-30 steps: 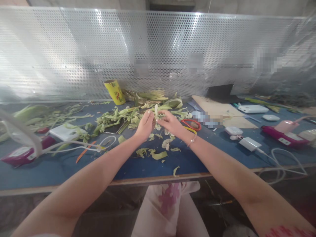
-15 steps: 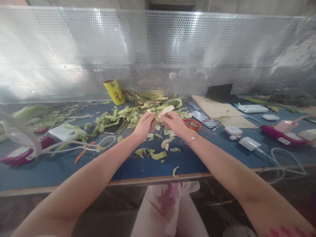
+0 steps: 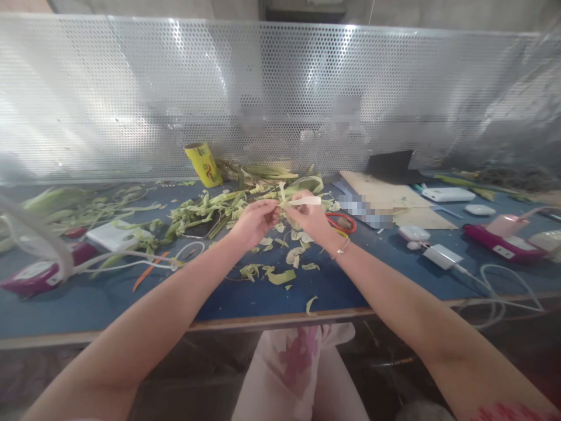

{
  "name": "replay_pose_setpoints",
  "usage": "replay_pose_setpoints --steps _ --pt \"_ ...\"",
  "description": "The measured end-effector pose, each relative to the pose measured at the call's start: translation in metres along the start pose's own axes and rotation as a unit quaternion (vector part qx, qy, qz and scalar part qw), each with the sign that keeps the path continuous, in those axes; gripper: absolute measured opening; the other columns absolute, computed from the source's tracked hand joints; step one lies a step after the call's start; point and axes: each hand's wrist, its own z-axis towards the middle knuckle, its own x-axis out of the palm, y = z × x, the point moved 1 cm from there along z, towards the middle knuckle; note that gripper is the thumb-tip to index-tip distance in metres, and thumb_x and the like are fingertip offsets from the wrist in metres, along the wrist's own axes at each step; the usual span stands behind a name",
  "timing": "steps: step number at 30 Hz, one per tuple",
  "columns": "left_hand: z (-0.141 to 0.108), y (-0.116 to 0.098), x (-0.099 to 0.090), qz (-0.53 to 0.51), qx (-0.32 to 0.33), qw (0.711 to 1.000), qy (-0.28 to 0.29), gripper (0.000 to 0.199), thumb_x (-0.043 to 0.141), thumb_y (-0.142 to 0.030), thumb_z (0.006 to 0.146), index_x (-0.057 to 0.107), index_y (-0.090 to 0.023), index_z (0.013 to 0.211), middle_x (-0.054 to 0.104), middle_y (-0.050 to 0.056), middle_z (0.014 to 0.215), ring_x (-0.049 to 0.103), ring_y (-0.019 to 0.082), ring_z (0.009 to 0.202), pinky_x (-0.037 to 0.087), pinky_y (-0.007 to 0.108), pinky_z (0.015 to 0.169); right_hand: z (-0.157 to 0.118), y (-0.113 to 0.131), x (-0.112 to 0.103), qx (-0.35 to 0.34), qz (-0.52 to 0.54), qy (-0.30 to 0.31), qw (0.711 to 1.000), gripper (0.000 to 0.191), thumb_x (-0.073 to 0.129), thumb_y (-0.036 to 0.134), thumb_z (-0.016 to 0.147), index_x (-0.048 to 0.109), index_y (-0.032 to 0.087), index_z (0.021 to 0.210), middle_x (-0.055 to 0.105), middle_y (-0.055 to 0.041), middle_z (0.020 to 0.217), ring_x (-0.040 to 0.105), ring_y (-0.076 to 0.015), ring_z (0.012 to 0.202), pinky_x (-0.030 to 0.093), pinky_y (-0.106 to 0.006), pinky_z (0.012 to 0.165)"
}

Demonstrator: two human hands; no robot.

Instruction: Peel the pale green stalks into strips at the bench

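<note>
Pale husk-like leaf strips (image 3: 309, 200) cross between my two hands, above the middle of the blue table. One flat end points right over my right hand, and a shorter end sticks up. My left hand (image 3: 258, 222) has its fingers curled and its fingertips pressed at the left side of the crossing. On the other side my right hand (image 3: 309, 219) pinches the strips, its fingers partly hidden behind them. Beyond and left of my hands lies a heap of green, knotted leaf pieces (image 3: 197, 211). Torn pale scraps (image 3: 280, 277) are scattered below my hands.
Red-handled scissors (image 3: 344, 222) lie right of my right hand. A yellow tube (image 3: 204, 165) leans near the perforated metal panel (image 3: 144, 88). Cardboard (image 3: 377, 190), a white charger (image 3: 443, 255) with its cable and purple power strips (image 3: 504, 242) occupy the right; another cable crosses the left.
The pale strip has swung from pointing up-right to lying across toward the right. My left fingers have loosened slightly, and my right hand has turned over the strip.
</note>
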Motion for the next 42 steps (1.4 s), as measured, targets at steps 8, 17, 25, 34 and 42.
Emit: replay_pose_setpoints --steps 8,17,25,34,42 --pt "0.003 -0.004 -0.005 0.034 -0.014 0.999 -0.021 0.008 0.066 -0.012 0.065 0.059 -0.009 0.065 0.054 0.000 0.051 0.046 0.004 0.043 0.038 0.016 0.043 0.003 0.006 -0.016 -0.177 -0.175 0.030 0.968 0.018 0.060 0.036 0.077 0.058 0.023 0.090 0.057 -0.0063 0.097 0.050 -0.0219 0.099 0.036 -0.040 0.091" --pt "0.004 -0.009 -0.004 -0.044 -0.002 0.998 -0.045 0.017 0.054 -0.018 0.069 0.057 -0.013 0.085 0.060 0.003 0.062 0.055 0.011 0.054 0.046 0.024 0.054 -0.002 0.009 -0.005 0.027 0.013 0.045 0.999 0.020 0.053 0.039 0.078 0.049 0.021 0.069 0.056 0.0003 0.063 0.055 -0.0146 0.061 0.045 -0.030 0.062" --pt "0.020 0.023 -0.021 0.304 0.166 0.931 -0.120 0.044 0.062 -0.011 0.057 0.044 -0.018 0.096 0.057 0.004 0.089 0.054 0.013 0.073 0.046 0.030 0.070 0.004 -0.001 0.010 0.215 0.316 -0.070 0.921 0.023 0.065 0.034 0.065 0.048 0.020 0.066 0.059 0.0022 0.068 0.057 -0.0097 0.063 0.048 -0.024 0.061" --pt "0.015 0.031 -0.021 0.505 0.330 0.797 -0.023 0.057 0.063 -0.030 0.069 0.038 -0.015 0.119 0.046 0.015 0.114 0.048 0.023 0.100 0.039 0.042 0.091 0.002 0.001 0.014 0.284 0.391 -0.052 0.874 0.019 0.067 0.027 0.060 0.052 0.018 0.064 0.056 0.0032 0.061 0.053 -0.0082 0.058 0.043 -0.020 0.053" --pt "0.014 0.025 -0.013 0.327 0.298 0.893 -0.079 0.022 0.051 -0.038 0.081 0.055 -0.018 0.090 0.058 0.005 0.089 0.055 0.017 0.088 0.043 0.033 0.086 -0.004 0.004 0.011 0.100 0.109 0.046 0.988 0.018 0.057 0.037 0.073 0.054 0.020 0.072 0.054 0.0015 0.069 0.051 -0.0120 0.063 0.043 -0.027 0.062"
